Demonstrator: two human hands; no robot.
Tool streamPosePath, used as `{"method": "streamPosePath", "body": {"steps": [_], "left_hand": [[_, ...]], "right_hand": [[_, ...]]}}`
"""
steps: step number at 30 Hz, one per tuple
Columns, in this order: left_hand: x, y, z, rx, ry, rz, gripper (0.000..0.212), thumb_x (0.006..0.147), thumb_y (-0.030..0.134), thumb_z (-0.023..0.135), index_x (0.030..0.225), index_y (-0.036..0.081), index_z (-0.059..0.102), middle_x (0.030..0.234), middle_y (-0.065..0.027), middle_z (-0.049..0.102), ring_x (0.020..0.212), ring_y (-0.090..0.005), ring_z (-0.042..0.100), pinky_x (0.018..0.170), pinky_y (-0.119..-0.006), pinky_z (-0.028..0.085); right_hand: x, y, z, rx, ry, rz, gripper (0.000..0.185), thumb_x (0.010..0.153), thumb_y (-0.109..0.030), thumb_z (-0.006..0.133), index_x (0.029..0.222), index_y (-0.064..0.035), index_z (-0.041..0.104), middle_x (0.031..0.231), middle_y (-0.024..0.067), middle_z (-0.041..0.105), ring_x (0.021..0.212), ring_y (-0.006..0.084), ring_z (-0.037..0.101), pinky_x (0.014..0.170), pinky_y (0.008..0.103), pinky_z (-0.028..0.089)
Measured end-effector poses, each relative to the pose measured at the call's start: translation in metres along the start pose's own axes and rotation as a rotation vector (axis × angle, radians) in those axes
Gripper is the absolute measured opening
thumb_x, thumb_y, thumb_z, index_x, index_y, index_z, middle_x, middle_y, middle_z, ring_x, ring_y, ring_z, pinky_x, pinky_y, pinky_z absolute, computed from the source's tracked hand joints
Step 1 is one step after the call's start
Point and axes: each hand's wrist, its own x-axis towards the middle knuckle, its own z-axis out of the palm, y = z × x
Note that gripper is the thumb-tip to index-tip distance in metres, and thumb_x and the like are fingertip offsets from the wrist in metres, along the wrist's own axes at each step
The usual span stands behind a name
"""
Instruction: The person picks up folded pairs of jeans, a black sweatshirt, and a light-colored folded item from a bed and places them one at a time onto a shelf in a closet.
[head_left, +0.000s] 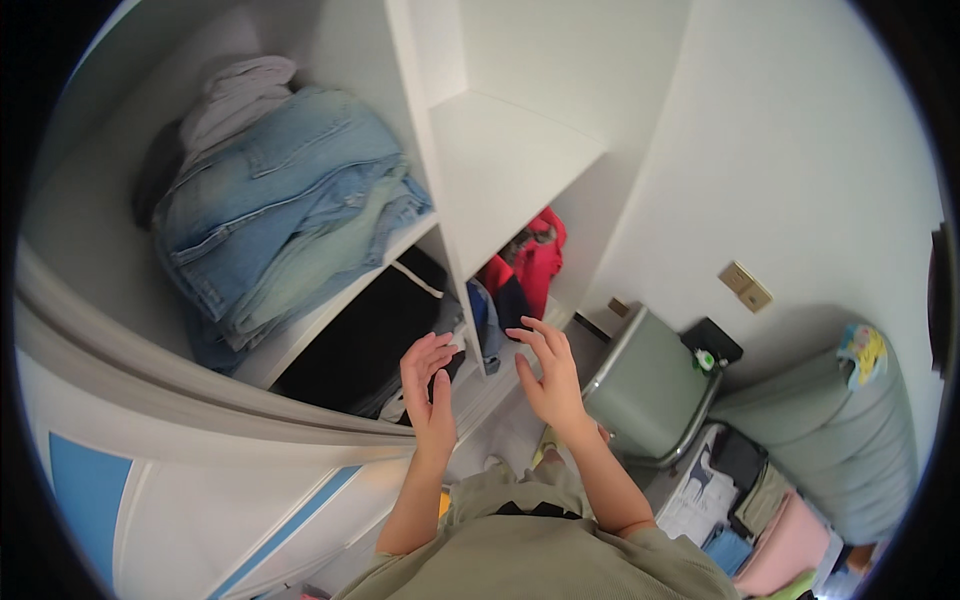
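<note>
Both my hands are raised in front of an open white wardrobe, palms turned partly towards each other. My left hand holds nothing, its fingers apart, just in front of the lower compartment with dark folded clothes. My right hand, also bare with spread fingers, is near the lower right compartment, where red clothing and blue denim lie. Higher on the left, a stack of folded light blue jeans rests on a shelf beside folded pale grey clothes.
A grey-green chair stands at the right with a small black item by it. Beyond are a grey-green cushioned piece of furniture and folded clothes. A white shelf juts out above my hands; a blue-and-white door panel is lower left.
</note>
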Motion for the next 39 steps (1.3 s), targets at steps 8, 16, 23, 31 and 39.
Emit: {"method": "streamPosePath", "body": {"steps": [8,16,23,31,39], "left_hand": [[-0.027,-0.014,0.055,-0.104,-0.258,-0.159,0.033,0.085,0.003,0.040,0.118,0.001,0.042,0.112,-0.0132,0.053,0.098,-0.0197,0.053,0.089,-0.032,0.038],[-0.070,0.004,0.146,-0.247,-0.571,-0.205,0.031,0.085,0.005,0.041,0.115,0.001,0.045,0.109,-0.0113,0.055,0.098,-0.0181,0.053,0.088,-0.030,0.038],[-0.141,0.031,0.226,-0.346,-0.732,-0.253,0.027,0.086,0.006,0.041,0.112,0.001,0.047,0.106,-0.0112,0.057,0.097,-0.0179,0.054,0.088,-0.030,0.039],[-0.224,0.053,0.308,-0.387,-0.895,-0.294,0.024,0.086,0.004,0.040,0.108,0.002,0.050,0.103,-0.0103,0.058,0.095,-0.0177,0.054,0.086,-0.031,0.040],[-0.291,0.059,0.375,-0.296,-1.220,-0.268,0.025,0.082,-0.003,0.040,0.104,0.000,0.051,0.101,-0.0099,0.058,0.093,-0.0176,0.056,0.085,-0.029,0.041]], "right_hand": [[-0.057,0.023,-0.051,-0.097,0.166,0.164,0.036,0.076,-0.003,0.054,0.111,-0.0082,0.053,0.123,0.0152,0.043,0.110,0.0329,0.044,0.091,0.0392,0.037],[-0.127,0.036,-0.150,-0.234,0.357,0.278,0.035,0.077,-0.003,0.053,0.112,-0.0094,0.053,0.123,0.0144,0.043,0.110,0.0327,0.044,0.090,0.0399,0.038],[-0.210,0.044,-0.230,-0.333,0.436,0.377,0.034,0.077,-0.004,0.053,0.110,-0.0099,0.054,0.120,0.0139,0.046,0.108,0.0315,0.046,0.089,0.0385,0.039],[-0.312,0.050,-0.307,-0.417,0.542,0.487,0.033,0.075,-0.002,0.054,0.108,-0.0082,0.056,0.118,0.0146,0.049,0.107,0.0322,0.047,0.089,0.0370,0.039],[-0.402,0.057,-0.345,-0.487,0.802,0.663,0.031,0.074,-0.002,0.055,0.105,-0.0083,0.057,0.115,0.0143,0.051,0.106,0.0319,0.048,0.089,0.0374,0.039]]}}
